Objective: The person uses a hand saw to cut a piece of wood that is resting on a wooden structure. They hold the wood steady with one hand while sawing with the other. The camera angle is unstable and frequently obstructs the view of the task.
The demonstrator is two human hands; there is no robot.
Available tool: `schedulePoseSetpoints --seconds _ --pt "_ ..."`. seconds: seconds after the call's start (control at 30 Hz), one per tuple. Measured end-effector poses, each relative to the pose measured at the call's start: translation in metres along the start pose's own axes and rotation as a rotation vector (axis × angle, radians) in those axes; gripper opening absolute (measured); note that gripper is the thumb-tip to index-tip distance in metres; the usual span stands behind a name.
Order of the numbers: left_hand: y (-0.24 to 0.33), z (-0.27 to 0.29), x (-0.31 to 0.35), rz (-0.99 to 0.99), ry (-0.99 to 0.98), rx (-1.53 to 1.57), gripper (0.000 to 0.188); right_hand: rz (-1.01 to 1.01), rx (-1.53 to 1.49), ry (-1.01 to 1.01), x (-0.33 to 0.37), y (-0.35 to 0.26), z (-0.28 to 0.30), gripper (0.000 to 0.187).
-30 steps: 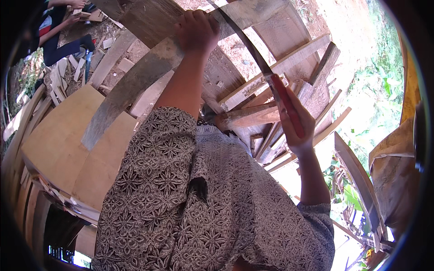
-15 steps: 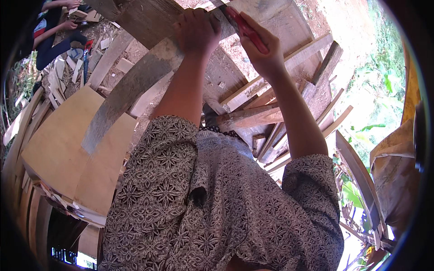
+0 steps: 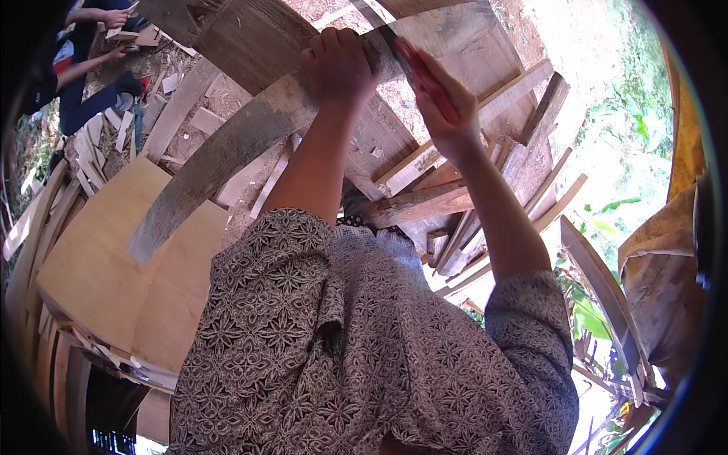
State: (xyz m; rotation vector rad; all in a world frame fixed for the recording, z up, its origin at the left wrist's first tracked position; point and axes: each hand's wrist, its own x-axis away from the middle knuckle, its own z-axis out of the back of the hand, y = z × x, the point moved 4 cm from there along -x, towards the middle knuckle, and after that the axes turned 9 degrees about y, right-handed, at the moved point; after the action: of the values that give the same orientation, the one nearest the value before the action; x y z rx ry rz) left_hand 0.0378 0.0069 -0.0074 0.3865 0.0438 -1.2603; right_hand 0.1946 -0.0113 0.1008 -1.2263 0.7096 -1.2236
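A long grey wooden plank (image 3: 220,148) crosses in front of me from lower left to upper right, bent by the lens. My left hand (image 3: 343,68) is closed over its upper middle, fingers wrapped round the far edge. In my right hand (image 3: 449,114) is the red handle of a hand saw (image 3: 431,82), gripped just right of my left hand. The saw's blade (image 3: 373,17) points up and away across the plank, running out of the top of the picture. Whether its teeth are in the wood cannot be made out.
Pale plywood sheets (image 3: 106,250) lie stacked at the left. A wide dark board (image 3: 254,45) lies beyond the plank, and loose timber (image 3: 425,201) below my hands. At top left another person's hand (image 3: 114,19) shows among wood scraps. A brown tarp (image 3: 660,273) hangs at right.
My right hand has drawn the saw back, down and a little to the right. The left hand keeps its hold on the plank, appearing slightly lower and further right.
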Motion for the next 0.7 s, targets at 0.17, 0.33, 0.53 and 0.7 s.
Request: schedulePoseSetpoints --seconds 0.17,0.33,0.53,0.7 --pt "-0.004 0.007 -0.001 0.06 -0.097 -0.001 0.034 0.026 -0.004 0.06 -0.031 0.031 -0.008 0.059" --pt "-0.005 0.009 -0.009 0.23 -0.244 0.057 0.038 0.108 0.131 0.154 -0.014 0.021 -0.017 0.062" --pt "0.005 0.025 -0.008 0.155 -0.018 -0.079 0.038 0.03 0.128 0.182 -0.013 0.035 -0.008 0.053" --pt "0.008 0.022 -0.009 0.11 0.033 -0.112 0.042 0.084 0.047 0.268 0.009 0.044 -0.005 0.052"
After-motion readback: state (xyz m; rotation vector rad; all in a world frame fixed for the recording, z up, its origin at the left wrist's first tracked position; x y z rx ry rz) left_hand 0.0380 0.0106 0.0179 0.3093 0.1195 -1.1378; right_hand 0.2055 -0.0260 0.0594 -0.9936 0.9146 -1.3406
